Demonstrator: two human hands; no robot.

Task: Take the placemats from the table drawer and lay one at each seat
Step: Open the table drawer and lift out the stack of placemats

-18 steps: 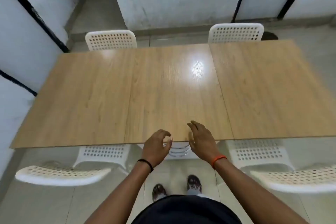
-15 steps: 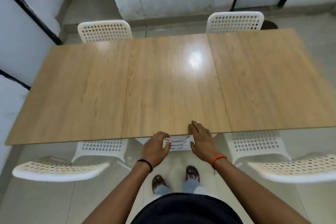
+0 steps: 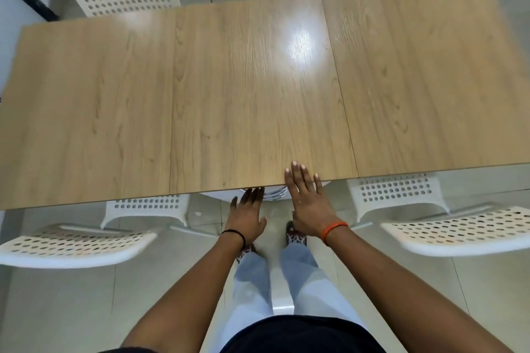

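You stand at the near edge of the counter, both arms stretched forward and down. Your right hand lies flat with fingers straight and slightly spread, fingertips over the counter's edge, palm hanging past it; an orange band circles that wrist. Your left hand is lower, fingers straight and together, reaching under the edge toward a metal handle that shows between the two hands; it holds nothing, and a black band sits on its wrist. No placemats show. White chairs stand at either side of you.
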